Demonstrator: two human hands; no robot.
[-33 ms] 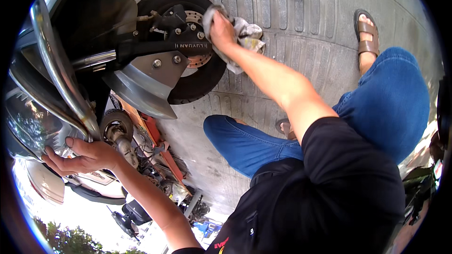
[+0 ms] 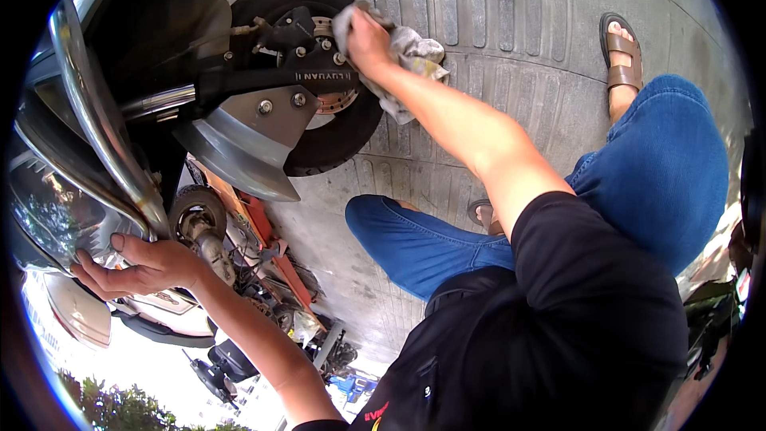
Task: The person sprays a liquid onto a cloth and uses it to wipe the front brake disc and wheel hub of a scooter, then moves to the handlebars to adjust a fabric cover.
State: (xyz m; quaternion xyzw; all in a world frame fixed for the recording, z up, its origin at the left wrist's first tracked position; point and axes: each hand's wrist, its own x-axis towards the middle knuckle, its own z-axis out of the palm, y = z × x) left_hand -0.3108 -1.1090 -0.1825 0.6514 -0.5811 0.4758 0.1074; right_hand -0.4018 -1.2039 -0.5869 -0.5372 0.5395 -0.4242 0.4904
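Note:
A scooter's front wheel (image 2: 331,136) with brake disc, black fork and grey mudguard (image 2: 223,144) fills the upper left. My right hand (image 2: 369,40) is closed on a crumpled grey-white cloth (image 2: 411,56) at the disc and tyre's right side. My left hand (image 2: 136,267), fingers apart and slightly curled, rests against the glossy body panel (image 2: 64,215) just below the curved chrome bar (image 2: 100,112).
My jeans-clad knees (image 2: 662,175) and sandalled foot (image 2: 622,56) are on the ribbed grey pavement (image 2: 511,24). Below the mudguard lie an orange-red metal frame (image 2: 267,231), another small wheel (image 2: 195,207) and assorted parts. A white vehicle body (image 2: 76,311) shows at lower left.
My right hand and the cloth in it have shifted slightly up and to the left over the brake disc's edge. My left hand stays in place.

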